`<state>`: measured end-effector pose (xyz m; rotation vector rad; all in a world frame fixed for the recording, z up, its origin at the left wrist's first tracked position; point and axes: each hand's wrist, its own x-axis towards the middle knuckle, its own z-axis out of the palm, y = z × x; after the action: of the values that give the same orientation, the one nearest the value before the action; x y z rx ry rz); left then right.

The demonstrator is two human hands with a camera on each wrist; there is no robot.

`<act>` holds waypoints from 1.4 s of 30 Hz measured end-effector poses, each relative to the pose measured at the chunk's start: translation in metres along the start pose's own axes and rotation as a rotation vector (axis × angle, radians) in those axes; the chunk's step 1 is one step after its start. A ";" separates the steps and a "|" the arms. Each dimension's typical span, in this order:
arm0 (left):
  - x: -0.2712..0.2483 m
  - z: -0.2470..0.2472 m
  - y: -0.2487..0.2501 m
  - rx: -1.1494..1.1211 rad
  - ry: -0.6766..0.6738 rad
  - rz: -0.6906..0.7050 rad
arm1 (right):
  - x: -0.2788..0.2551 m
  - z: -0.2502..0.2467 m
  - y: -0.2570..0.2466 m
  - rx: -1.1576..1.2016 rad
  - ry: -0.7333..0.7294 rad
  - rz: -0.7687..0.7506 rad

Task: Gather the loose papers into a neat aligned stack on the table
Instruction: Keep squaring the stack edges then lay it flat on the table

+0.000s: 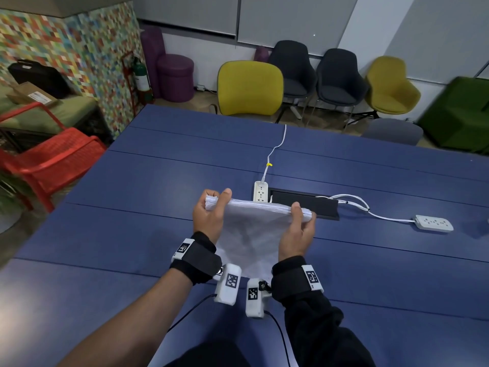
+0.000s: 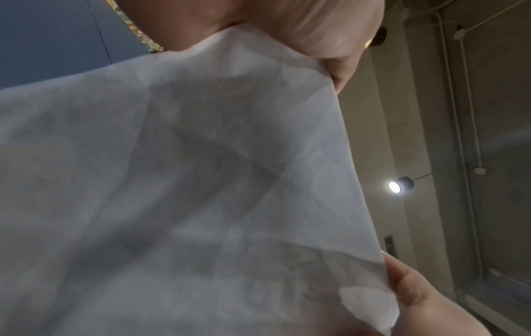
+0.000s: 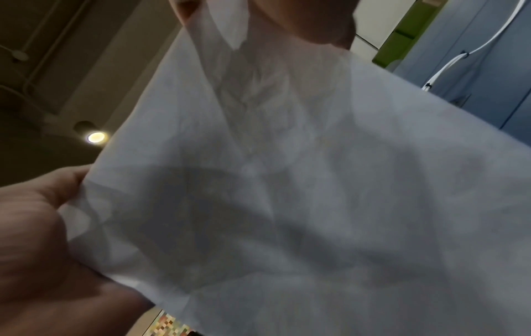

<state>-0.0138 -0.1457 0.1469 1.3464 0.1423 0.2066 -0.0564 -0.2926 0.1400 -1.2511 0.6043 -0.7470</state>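
A thick stack of white papers (image 1: 254, 229) stands on edge above the blue table (image 1: 132, 207), its top edge facing away from me. My left hand (image 1: 211, 210) grips the stack's left end, thumb over the top edge. My right hand (image 1: 299, 229) grips the right end the same way. In the left wrist view the paper (image 2: 201, 181) fills most of the frame, with the other hand's fingers (image 2: 416, 295) at its far edge. The right wrist view shows the same sheet (image 3: 287, 204) from the other side. The stack's bottom edge is hidden behind my wrists.
A white power strip (image 1: 260, 191) and a black cable hatch (image 1: 304, 203) lie just beyond the stack. A second power strip (image 1: 434, 223) on a white cord lies to the right. Chairs line the far wall; a red chair (image 1: 53, 160) stands at the left.
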 end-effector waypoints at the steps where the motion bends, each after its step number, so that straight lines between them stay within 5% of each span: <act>1: 0.000 0.000 0.000 -0.003 -0.006 0.006 | 0.000 0.001 0.000 -0.005 0.002 -0.012; 23: 0.002 -0.002 -0.004 -0.008 -0.010 0.026 | 0.001 0.000 0.001 -0.041 0.020 -0.079; 35: 0.010 -0.001 0.004 -0.061 -0.033 -0.034 | 0.001 -0.015 0.010 -0.071 -0.138 -0.148; 42: 0.017 -0.003 0.009 -0.016 0.067 -0.054 | -0.001 -0.009 0.011 -0.141 -0.095 -0.156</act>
<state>0.0016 -0.1372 0.1551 1.3183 0.2326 0.2074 -0.0621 -0.2952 0.1271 -1.4679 0.4919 -0.7793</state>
